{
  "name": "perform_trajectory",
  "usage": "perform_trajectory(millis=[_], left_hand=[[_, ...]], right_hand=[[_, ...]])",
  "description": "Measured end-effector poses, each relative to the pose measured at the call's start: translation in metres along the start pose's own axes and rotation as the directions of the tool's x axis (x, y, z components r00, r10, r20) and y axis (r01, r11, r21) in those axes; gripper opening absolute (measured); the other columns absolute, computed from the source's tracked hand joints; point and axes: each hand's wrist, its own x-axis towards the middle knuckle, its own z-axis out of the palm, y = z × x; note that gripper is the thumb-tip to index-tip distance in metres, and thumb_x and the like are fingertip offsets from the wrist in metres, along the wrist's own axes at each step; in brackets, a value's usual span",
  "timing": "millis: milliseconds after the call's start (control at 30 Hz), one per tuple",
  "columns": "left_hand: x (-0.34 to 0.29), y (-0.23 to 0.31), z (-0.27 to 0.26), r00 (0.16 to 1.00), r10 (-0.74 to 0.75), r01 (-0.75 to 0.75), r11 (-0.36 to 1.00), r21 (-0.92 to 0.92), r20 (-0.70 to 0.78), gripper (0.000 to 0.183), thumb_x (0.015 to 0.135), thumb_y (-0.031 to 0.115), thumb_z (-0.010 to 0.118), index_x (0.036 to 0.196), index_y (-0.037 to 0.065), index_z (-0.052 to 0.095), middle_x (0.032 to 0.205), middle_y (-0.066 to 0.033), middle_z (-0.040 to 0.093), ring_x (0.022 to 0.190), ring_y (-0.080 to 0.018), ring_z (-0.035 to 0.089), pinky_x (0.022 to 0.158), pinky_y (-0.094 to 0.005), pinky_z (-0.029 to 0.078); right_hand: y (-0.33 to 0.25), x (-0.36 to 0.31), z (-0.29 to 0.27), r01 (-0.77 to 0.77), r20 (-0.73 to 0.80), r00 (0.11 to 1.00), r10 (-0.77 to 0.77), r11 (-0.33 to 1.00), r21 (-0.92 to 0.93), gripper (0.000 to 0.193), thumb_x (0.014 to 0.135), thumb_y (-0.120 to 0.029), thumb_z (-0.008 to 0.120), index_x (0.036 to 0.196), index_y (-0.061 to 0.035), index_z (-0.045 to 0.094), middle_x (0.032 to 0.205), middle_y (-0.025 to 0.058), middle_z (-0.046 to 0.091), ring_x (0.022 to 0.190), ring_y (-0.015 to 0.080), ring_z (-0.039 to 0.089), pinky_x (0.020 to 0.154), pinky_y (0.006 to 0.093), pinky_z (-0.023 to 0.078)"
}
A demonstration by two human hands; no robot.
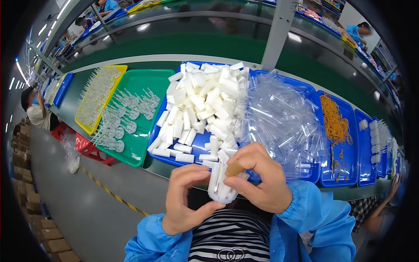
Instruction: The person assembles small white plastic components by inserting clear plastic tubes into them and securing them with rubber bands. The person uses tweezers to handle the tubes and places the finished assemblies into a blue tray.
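Just in front of my body, a white plastic piece [220, 192] with a rounded translucent base and upright white parts is held between my hands. My left hand [185, 201] grips it from the left, its thumb near the base and its fingers curled at the side. My right hand [264, 179] pinches the upper right side between thumb and index finger. A brown finger cover or tape [235, 167] wraps that index finger. Right behind my fingers is a blue tray [198, 142] heaped with short white foam-like cylinders [205, 94]. My fingers partly hide the held piece.
A green tray [142, 83] and a yellow tray [117, 72] hold clear pronged parts to the left. Rightward, one blue tray [310, 174] carries clear plastic tubes or sleeves, another orange rubber bands [335, 120]. A metal post [277, 37] stands behind. People work nearby.
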Motion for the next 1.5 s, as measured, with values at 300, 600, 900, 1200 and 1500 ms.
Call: perform_trajectory(millis=[300, 600, 900, 1200, 1500], left_hand=[[0.001, 0.001, 0.023, 0.932, -0.271, 0.339, 0.887, -0.314, 0.239, 0.041, 0.091, -0.006, 0.061, 0.131, -0.006, 0.05, 0.145, -0.019, 0.038, 0.131, -0.0277, 0.049, 0.108, -0.0424, 0.047], [-0.004, 0.0, 0.048, 0.93, -0.253, 0.32, 0.913, -0.253, 0.266, 0.036, 0.091, -0.006, 0.062, 0.127, -0.007, 0.056, 0.145, -0.0227, 0.042, 0.13, -0.0297, 0.049, 0.107, -0.0407, 0.045], [0.0, -0.004, 0.079, 0.868, -0.336, 0.45, 0.843, -0.296, 0.365, 0.033, 0.091, -0.006, 0.063, 0.124, -0.004, 0.061, 0.141, -0.0198, 0.048, 0.127, -0.0263, 0.053, 0.102, -0.0376, 0.048], [0.01, -0.004, 0.121, 0.835, -0.391, 0.508, 0.817, -0.272, 0.388, 0.022, 0.098, 0.005, 0.06, 0.117, -0.007, 0.062, 0.143, -0.0163, 0.049, 0.126, -0.0234, 0.052, 0.107, -0.0362, 0.041], [0.008, -0.004, 0.128, 0.862, -0.333, 0.448, 0.853, -0.267, 0.381, 0.023, 0.096, 0.002, 0.061, 0.117, -0.006, 0.063, 0.138, -0.0143, 0.053, 0.124, -0.0222, 0.054, 0.105, -0.0337, 0.043]], right_hand=[[-0.009, -0.019, -0.039, 0.065, 0.187, 0.982, -0.041, 0.99, -0.125, 0.025, 0.075, -0.005, 0.077, 0.097, -0.0081, 0.064, 0.098, 0.0054, 0.064, 0.094, 0.0241, 0.06, 0.085, 0.0353, 0.041], [-0.01, -0.05, -0.048, 0.162, 0.098, 0.984, -0.147, 0.972, -0.169, 0.027, 0.08, -0.007, 0.076, 0.105, -0.0082, 0.065, 0.103, 0.0054, 0.066, 0.105, 0.0242, 0.061, 0.09, 0.038, 0.042], [0.03, -0.089, -0.142, -0.065, -0.128, 0.989, -0.081, 0.536, -0.842, 0.028, 0.075, -0.01, 0.075, 0.102, -0.0074, 0.068, 0.095, 0.005, 0.067, 0.086, 0.0244, 0.059, 0.073, 0.04, 0.041], [0.045, -0.097, -0.144, 0.049, 0.056, 0.998, 0.021, 0.233, -0.971, 0.031, 0.083, -0.015, 0.058, 0.113, -0.0079, 0.065, 0.092, 0.0009, 0.061, 0.087, 0.0169, 0.058, 0.077, 0.032, 0.041], [0.05, -0.108, -0.141, 0.025, 0.022, 1.0, -0.015, 0.262, -0.965, 0.032, 0.083, -0.014, 0.06, 0.115, -0.0112, 0.065, 0.093, -0.0008, 0.061, 0.088, 0.0169, 0.057, 0.075, 0.0321, 0.041]])
